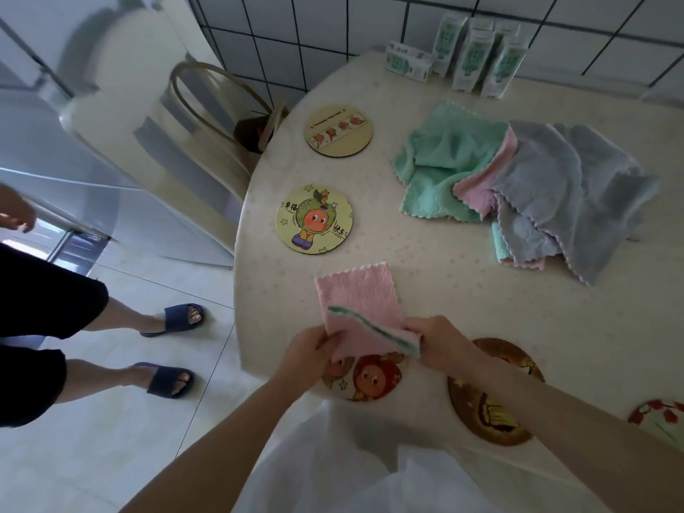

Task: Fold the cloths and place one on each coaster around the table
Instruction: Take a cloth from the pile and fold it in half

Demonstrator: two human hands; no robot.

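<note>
A pink cloth with a green underside (361, 301) lies half folded at the near edge of the round table (444, 290). My left hand (311, 348) pinches its near left corner and my right hand (440, 342) pinches its near right edge, lifting the fold. Under it sits a coaster with a red cartoon figure (364, 379). Bare coasters: a green-figure one (314, 219), a wooden strip-pattern one (338, 130), a brown one (488, 398) under my right forearm, and a red-and-white one (657, 416). A pile of green, pink and grey cloths (525, 187) lies at the far right.
Several green-and-white cartons (470, 57) stand at the table's back by the tiled wall. A chair with a bag (222, 116) stands left of the table. Another person in dark slippers (172, 320) stands on the floor to the left.
</note>
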